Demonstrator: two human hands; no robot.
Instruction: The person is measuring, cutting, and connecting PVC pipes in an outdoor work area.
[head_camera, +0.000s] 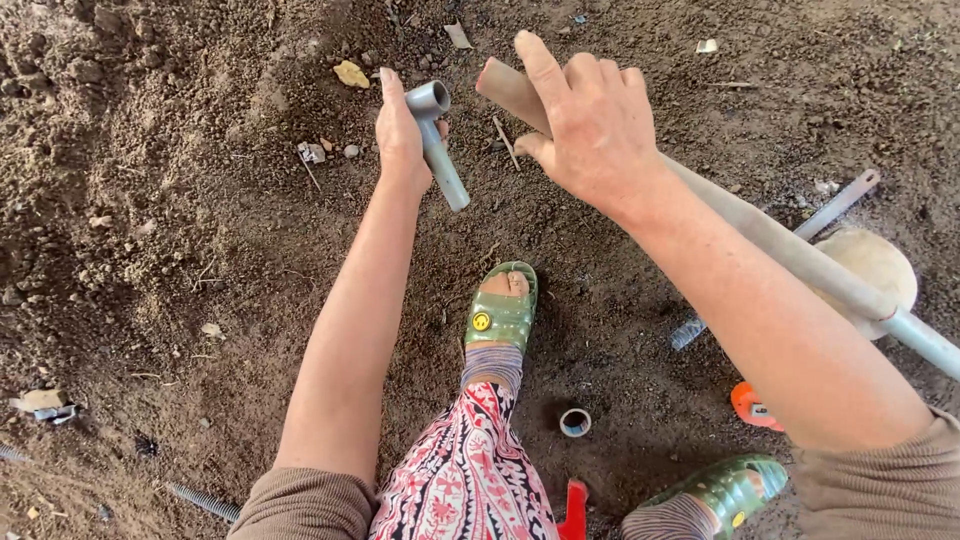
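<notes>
I see the long grey pipe (800, 262) slanting across the bare soil (150, 200), its mud-coated end raised and my right hand (595, 125) wrapped around it near that end, index finger stretched out. Left of the pipe's end, my left hand (400, 135) is closed on a short grey pipe fitting (437, 140), clear of it. Below the pipe, a green sandal (502, 310), then a small tape roll (575, 422).

A small pipe ring (574, 422) sat in the dirt right beside the green sandal (501, 308), orange tape measure (750, 405) further off.
</notes>
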